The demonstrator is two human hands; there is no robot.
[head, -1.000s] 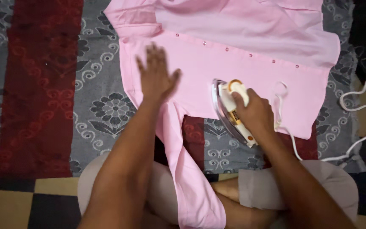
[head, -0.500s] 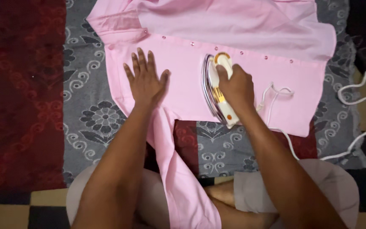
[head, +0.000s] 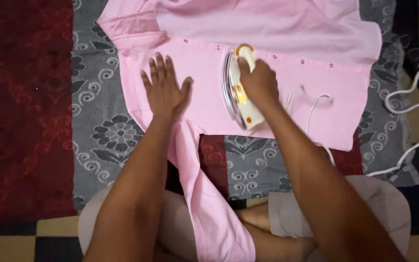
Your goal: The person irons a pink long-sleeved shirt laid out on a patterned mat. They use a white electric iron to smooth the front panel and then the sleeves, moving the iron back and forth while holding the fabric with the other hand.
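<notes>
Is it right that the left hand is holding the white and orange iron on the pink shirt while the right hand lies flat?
Not quite, the hands are swapped. The head view shows the right hand holding the white and orange iron on the pink button-up shirt; the left hand lies flat.

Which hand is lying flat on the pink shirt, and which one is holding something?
The left hand lies flat, fingers spread, on the pink shirt. The right hand is different: it grips the handle of the white iron.
</notes>
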